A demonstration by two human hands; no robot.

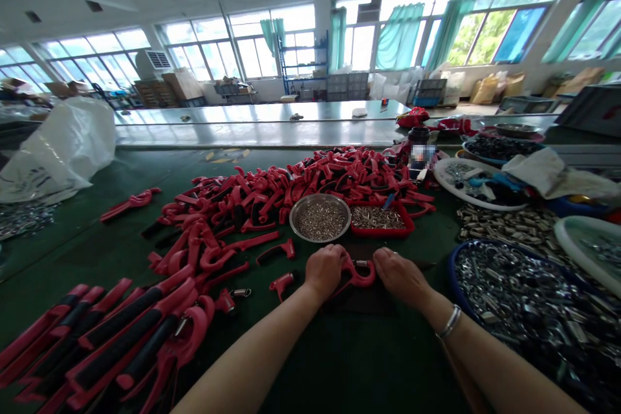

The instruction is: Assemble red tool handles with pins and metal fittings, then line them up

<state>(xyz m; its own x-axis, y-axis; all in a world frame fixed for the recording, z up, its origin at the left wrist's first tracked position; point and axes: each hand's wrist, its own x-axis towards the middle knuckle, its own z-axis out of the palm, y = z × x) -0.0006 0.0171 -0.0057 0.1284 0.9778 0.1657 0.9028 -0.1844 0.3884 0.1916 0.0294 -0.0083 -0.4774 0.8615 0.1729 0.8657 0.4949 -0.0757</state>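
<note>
My left hand is closed around the left end of a red plastic hand tool with a curved jaw. A small metal coil spring sits across the tool's gap. At its right end, my right hand is closed with the fingertips against the tool; the fingers partly hide what they grip. Just beyond my hands stand a round metal bowl of small metal parts and a red tray of metal pins. Loose red pieces lie left of my left hand.
A big heap of red handles covers the table's middle. Red-and-black tools are stacked at the near left. On the right stand a blue-rimmed basin of metal parts, loose springs and a white dish. A plastic bag lies left.
</note>
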